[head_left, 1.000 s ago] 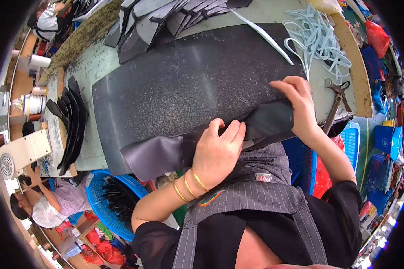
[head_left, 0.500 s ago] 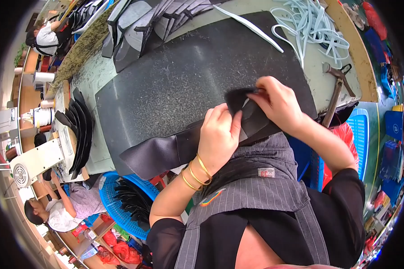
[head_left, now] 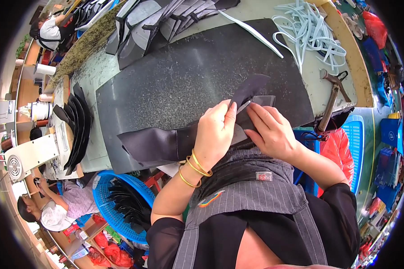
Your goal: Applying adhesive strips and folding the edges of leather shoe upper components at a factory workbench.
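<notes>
A long black leather piece (head_left: 155,145), likely a boot or shoe upper, lies across the near edge of the dark work mat (head_left: 175,85). My left hand (head_left: 216,132) grips it near the middle, thumb against the fingers. Its right end is folded open, with a black flap (head_left: 251,87) standing up beyond my hands. Along the fold shows a narrow white edge (head_left: 243,106). My right hand (head_left: 274,132) holds the piece at this fold, fingertips beside the white edge and thumb lower on the grey inner side. The leather under both palms is hidden.
Black and grey cut pieces (head_left: 139,27) pile at the back. A white strip (head_left: 253,33) and tangled pale-blue tape (head_left: 307,36) lie back right, near a hammer (head_left: 332,101). Curved black pieces (head_left: 78,130) stand left. A blue basket (head_left: 104,201) holds more. Co-workers sit left.
My right hand has come down and nearer from the raised flap, its fingers straighter. The flap now stands unfolded and upright. My left hand stays on the piece.
</notes>
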Action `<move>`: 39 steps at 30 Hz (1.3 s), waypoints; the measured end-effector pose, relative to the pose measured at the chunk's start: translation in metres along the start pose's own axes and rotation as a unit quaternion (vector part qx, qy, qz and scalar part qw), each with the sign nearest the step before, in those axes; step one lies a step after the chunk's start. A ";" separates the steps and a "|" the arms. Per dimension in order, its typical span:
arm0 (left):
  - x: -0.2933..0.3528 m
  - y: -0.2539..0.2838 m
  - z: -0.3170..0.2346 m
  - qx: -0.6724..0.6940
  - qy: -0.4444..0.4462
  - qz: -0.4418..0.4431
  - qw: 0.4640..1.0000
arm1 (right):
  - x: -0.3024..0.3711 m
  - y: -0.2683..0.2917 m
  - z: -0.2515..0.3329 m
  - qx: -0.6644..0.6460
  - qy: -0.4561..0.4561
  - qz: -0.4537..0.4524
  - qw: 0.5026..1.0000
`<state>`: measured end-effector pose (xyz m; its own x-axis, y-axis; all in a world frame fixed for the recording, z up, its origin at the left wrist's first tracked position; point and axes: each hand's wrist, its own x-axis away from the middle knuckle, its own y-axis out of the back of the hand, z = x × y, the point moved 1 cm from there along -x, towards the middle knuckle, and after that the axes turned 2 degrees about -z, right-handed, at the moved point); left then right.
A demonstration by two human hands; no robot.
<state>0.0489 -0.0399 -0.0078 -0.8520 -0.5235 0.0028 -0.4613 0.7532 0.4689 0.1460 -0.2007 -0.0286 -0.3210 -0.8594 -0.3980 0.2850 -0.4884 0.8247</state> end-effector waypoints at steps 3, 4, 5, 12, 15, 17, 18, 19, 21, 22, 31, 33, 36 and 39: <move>0.002 0.000 -0.001 -0.016 -0.073 -0.019 0.997 | -0.006 -0.002 0.000 0.038 0.010 -0.014 0.999; 0.004 -0.001 -0.001 -0.013 -0.069 -0.014 0.997 | -0.006 -0.003 -0.002 0.038 0.005 -0.009 0.999; 0.005 -0.001 -0.001 -0.021 -0.104 -0.005 0.994 | -0.005 -0.005 -0.003 0.052 0.017 0.003 0.999; 0.023 -0.018 0.009 -0.305 -0.300 0.005 0.904 | -0.018 0.015 -0.041 -0.357 -0.310 0.044 0.880; 0.030 -0.025 0.012 -0.372 -0.345 -0.005 0.862 | -0.037 0.020 -0.048 -0.537 -0.434 0.008 0.723; 0.027 -0.029 0.014 -0.370 -0.314 0.006 0.874 | -0.049 0.012 -0.052 -0.320 -0.341 0.054 0.882; 0.027 -0.028 0.016 -0.342 -0.296 0.019 0.892 | -0.050 0.010 -0.048 -0.289 -0.324 0.030 0.900; 0.027 -0.030 0.015 -0.340 -0.295 0.020 0.893 | -0.045 0.004 -0.049 -0.301 -0.310 0.008 0.902; 0.024 -0.033 0.013 -0.325 -0.270 0.036 0.906 | -0.042 0.003 -0.049 -0.254 -0.268 -0.038 0.928; 0.025 -0.033 0.010 -0.324 -0.267 0.042 0.907 | -0.040 0.002 -0.049 -0.257 -0.274 -0.036 0.926; 0.039 -0.018 0.020 -0.350 -0.330 0.093 0.872 | -0.033 0.010 -0.018 -0.116 0.089 0.052 0.988; 0.052 0.026 0.011 -0.347 -0.366 0.127 0.854 | -0.024 0.010 -0.010 -0.078 0.127 0.102 0.984; 0.074 0.059 0.027 -0.371 -0.345 0.102 0.856 | -0.030 0.017 0.001 -0.020 0.135 0.137 0.981; 0.064 0.059 0.029 -0.243 -0.300 0.025 0.922 | -0.064 0.004 0.035 -0.165 0.123 0.120 0.971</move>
<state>-0.0400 -0.0176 -0.0056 -0.9201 -0.0695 -0.3855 -0.3766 0.4270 0.8221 0.1366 -0.1425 0.0143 0.0048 -0.9447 -0.3279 0.6124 -0.2564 0.7478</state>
